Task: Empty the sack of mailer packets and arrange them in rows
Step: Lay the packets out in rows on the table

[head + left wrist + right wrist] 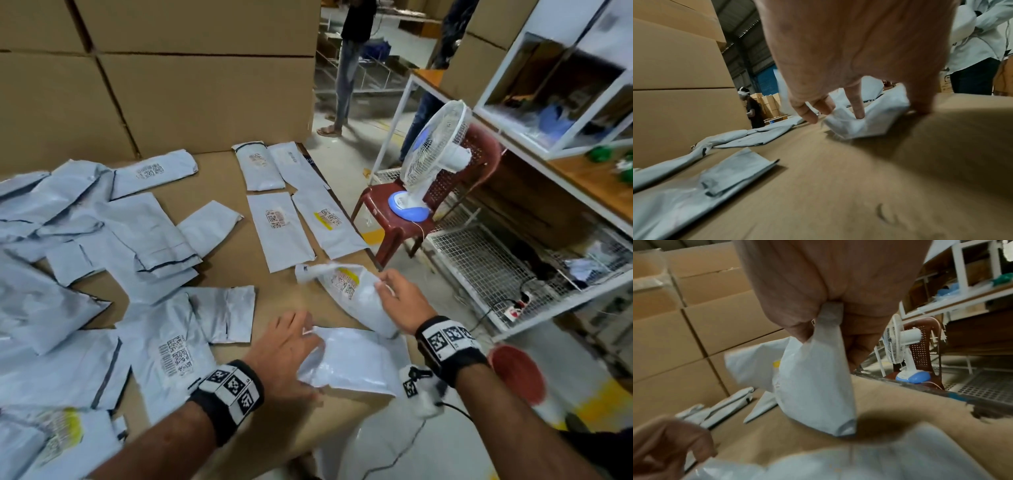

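Observation:
Grey mailer packets lie on a cardboard-covered table (233, 267). Several form tidy rows (279, 229) at the far right; a loose pile (102, 240) covers the left. My right hand (387, 284) pinches the edge of a packet with a yellow label (346, 291) and holds it lifted and tilted just below the rows; the right wrist view shows this packet (813, 386) hanging from my thumb and fingers (797, 327). My left hand (301, 346) grips the left end of a white packet (352, 366) at the table's front edge, with fingers (858, 112) pressed into its crumpled end (865, 123).
Large stacked cardboard boxes (188, 68) wall off the back of the table. A white fan (435, 150) stands on a red chair (397, 212) just past the right edge. White shelving (548, 102) is further right, a red stool (517, 373) is near my right arm, and people (349, 68) stand behind.

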